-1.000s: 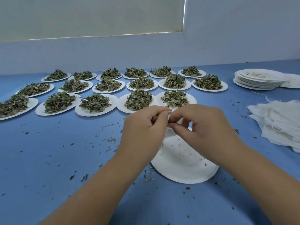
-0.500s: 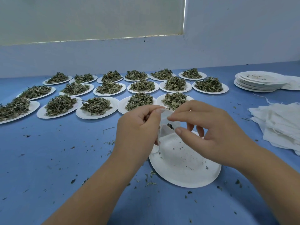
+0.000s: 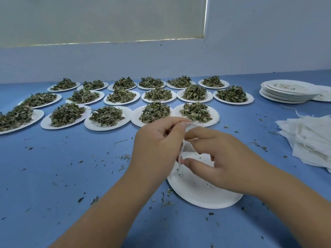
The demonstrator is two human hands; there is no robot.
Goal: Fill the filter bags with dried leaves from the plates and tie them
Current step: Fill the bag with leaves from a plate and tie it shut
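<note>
- At six o'clock, nearest, an emptied white paper plate (image 3: 200,196) lies under both hands, flecked with leaf crumbs.
- Above it, the left hand (image 3: 157,145) pinches the gauzy filter bag (image 3: 187,149) by its top edge. The right hand (image 3: 223,158), lower than a moment ago, grips its side, probably drawing it shut for tying.
- At three o'clock lie limp spare bags (image 3: 308,140).
- At twelve o'clock sit plates of crinkled dried leaves (image 3: 107,116).

Leaf plates (image 3: 93,124) in rows behind near plate (image 3: 197,194); stacked plates (image 3: 286,97) far right, filter bags (image 3: 308,140) right.
</note>
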